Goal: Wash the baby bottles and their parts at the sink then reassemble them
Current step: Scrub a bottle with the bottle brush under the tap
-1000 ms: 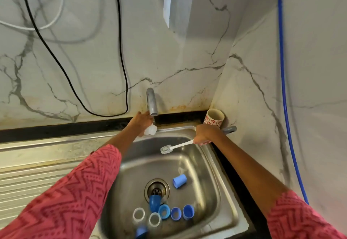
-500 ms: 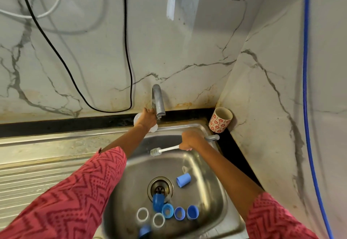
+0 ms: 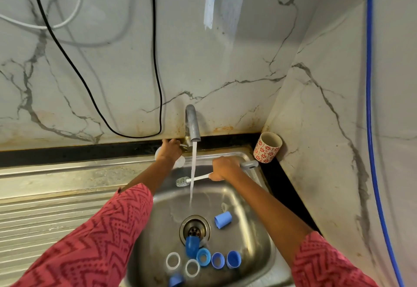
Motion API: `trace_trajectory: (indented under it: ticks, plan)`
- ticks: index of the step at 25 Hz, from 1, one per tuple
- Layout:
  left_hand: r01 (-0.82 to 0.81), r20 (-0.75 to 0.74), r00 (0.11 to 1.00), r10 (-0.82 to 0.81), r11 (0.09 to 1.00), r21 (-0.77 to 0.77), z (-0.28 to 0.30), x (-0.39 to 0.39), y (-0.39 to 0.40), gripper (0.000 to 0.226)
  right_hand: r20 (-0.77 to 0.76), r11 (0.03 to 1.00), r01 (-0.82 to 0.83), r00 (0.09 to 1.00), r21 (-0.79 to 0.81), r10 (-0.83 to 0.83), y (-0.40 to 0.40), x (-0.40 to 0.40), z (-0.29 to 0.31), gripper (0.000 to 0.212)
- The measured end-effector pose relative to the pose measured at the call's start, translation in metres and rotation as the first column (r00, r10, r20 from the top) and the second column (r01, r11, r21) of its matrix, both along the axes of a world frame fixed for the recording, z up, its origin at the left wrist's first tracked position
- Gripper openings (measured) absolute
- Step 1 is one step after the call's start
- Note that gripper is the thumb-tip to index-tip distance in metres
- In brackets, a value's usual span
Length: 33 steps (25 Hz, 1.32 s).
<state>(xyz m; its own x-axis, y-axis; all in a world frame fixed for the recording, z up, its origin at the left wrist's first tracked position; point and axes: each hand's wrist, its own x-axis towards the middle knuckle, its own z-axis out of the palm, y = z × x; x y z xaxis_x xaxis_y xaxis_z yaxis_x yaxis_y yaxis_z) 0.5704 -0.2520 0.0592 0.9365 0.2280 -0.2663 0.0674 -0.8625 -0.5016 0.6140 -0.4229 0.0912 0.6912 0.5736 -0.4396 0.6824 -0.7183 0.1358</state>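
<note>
A: Where are the hands, and what are they doing?

B: The left hand (image 3: 169, 150) reaches to the base of the tap (image 3: 192, 124) at twelve o'clock of the sink (image 3: 255, 214). Its fingers curl at what looks like the tap handle, and a pale bottle part (image 3: 180, 161) shows just beneath it; whether the hand grips the handle, the part or both, I cannot tell. The right hand (image 3: 223, 167) is closed around the handle of a bottle brush (image 3: 191, 179), at about one o'clock of the basin.

A: Why hold the brush that way?

B: Its bristle head points toward nine o'clock and crosses the stream of water (image 3: 193, 174), probably to wet or rinse it before scrubbing.

A: And the bottle parts?

B: They lie in the basin. A blue cap (image 3: 223, 219) rests at three o'clock of the drain (image 3: 195, 228). A darker blue piece (image 3: 191, 246) sits on the drain's six o'clock edge. Nearer, at six o'clock, are two white rings (image 3: 173, 260), three blue collars (image 3: 218, 260), and one more blue piece (image 3: 176, 280) at the frame's bottom. I'd judge they wait there so runoff reaches them.

A: Anything beyond?

B: A flowered cup (image 3: 267, 148) stands on the surface in the corner at two o'clock. A black cable (image 3: 155, 61) and a blue hose (image 3: 370, 83) hang on the walls.
</note>
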Motion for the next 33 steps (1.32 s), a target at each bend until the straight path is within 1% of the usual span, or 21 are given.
trace_trajectory:
  ticks: [1,2,3,4,5,6,7,8,9,10,11,12,13,15,18,20,21,24,27,31,33]
  plan:
    - [-0.112,0.043,0.992,0.12,0.982,-0.155,-0.008,-0.006,0.004,0.057,-0.002,1.0,-0.007,1.0,-0.016,0.007,0.001,0.001,0.002,0.037]
    - [-0.234,0.084,0.956,0.28,0.906,-0.353,-0.015,-0.014,0.004,0.06,-0.01,0.999,-0.013,1.0,-0.039,0.012,0.0,0.003,0.006,0.032]
    - [-0.342,0.113,0.866,0.487,0.741,-0.578,-0.023,-0.024,0.003,0.062,-0.026,0.997,-0.02,0.999,-0.071,0.019,-0.003,0.007,0.01,0.024]
    - [-0.393,0.078,0.712,0.698,0.489,-0.779,-0.033,-0.034,0.0,0.062,-0.038,0.994,-0.025,0.999,-0.103,0.021,-0.006,0.013,0.013,0.016]
    - [-0.376,-0.049,0.529,0.847,0.182,-0.909,-0.043,-0.045,-0.005,0.06,-0.049,0.991,-0.021,0.999,-0.129,0.015,-0.009,0.019,0.015,0.014]
    - [-0.31,-0.232,0.369,0.9,-0.116,-0.944,-0.053,-0.054,-0.011,0.058,-0.07,0.991,-0.014,0.998,-0.136,0.004,-0.012,0.026,0.018,0.016]
    - [-0.211,-0.414,0.275,0.868,-0.366,-0.906,-0.068,-0.061,-0.018,0.057,-0.095,0.992,-0.005,0.995,-0.13,-0.007,-0.017,0.031,0.021,0.018]
    - [-0.137,-0.564,0.248,0.787,-0.548,-0.825,-0.078,-0.066,-0.025,0.054,-0.122,0.993,0.005,0.992,-0.119,-0.02,-0.022,0.037,0.024,0.019]
    - [-0.071,-0.682,0.251,0.687,-0.69,-0.721,-0.086,-0.067,-0.032,0.05,-0.148,0.993,0.009,0.989,-0.114,-0.026,-0.027,0.04,0.027,0.019]
    - [0.008,-0.771,0.254,0.583,-0.799,-0.601,-0.092,-0.065,-0.04,0.044,-0.177,0.994,0.012,0.984,-0.109,-0.032,-0.031,0.043,0.03,0.022]
    - [0.11,-0.835,0.269,0.481,-0.876,-0.469,-0.097,-0.06,-0.047,0.038,-0.2,0.995,0.016,0.979,-0.095,-0.035,-0.035,0.045,0.032,0.026]
    - [0.219,-0.866,0.289,0.408,-0.909,-0.355,-0.096,-0.056,-0.056,0.029,-0.217,0.997,0.026,0.975,-0.076,-0.041,-0.037,0.047,0.032,0.029]
    - [0.326,-0.874,0.315,0.369,-0.907,-0.265,-0.095,-0.051,-0.063,0.02,-0.229,0.998,0.041,0.972,-0.056,-0.053,-0.039,0.048,0.03,0.03]
    - [0.468,-0.864,0.344,0.366,-0.865,-0.18,-0.085,-0.046,-0.071,0.011,-0.246,0.997,0.079,0.966,-0.014,-0.08,-0.039,0.049,0.022,0.029]
    - [0.62,-0.823,0.338,0.456,-0.766,-0.169,-0.076,-0.054,-0.054,0.013,-0.379,0.987,0.163,0.912,-0.012,-0.155,-0.029,0.047,0.001,0.027]
    - [0.701,-0.796,0.296,0.528,-0.686,-0.195,-0.071,-0.063,-0.031,0.027,-0.48,0.975,0.222,0.857,0.01,-0.19,-0.017,0.04,-0.019,0.032]
    - [0.724,-0.781,0.277,0.56,-0.656,-0.214,-0.067,-0.068,-0.02,0.03,-0.507,0.966,0.254,0.84,0.054,-0.193,-0.01,0.036,-0.03,0.035]
    - [0.753,-0.747,0.215,0.629,-0.594,-0.283,-0.056,-0.086,0.008,0.016,-0.551,0.923,0.303,0.824,0.235,-0.13,0.015,0.018,-0.059,0.041]
    - [0.766,-0.724,0.122,0.679,-0.528,-0.366,-0.052,-0.105,0.03,0.014,-0.602,0.908,0.286,0.797,0.307,-0.048,0.043,0.003,-0.074,0.04]
    - [0.749,-0.731,0.131,0.669,-0.55,-0.37,-0.05,-0.119,0.043,0.019,-0.595,0.914,0.236,0.803,0.331,0.008,0.072,-0.005,-0.073,0.049]
    - [0.718,-0.715,0.145,0.684,-0.57,-0.399,-0.054,-0.116,0.041,0.025,-0.561,0.904,0.267,0.827,0.334,-0.037,0.07,-0.001,-0.068,0.054]
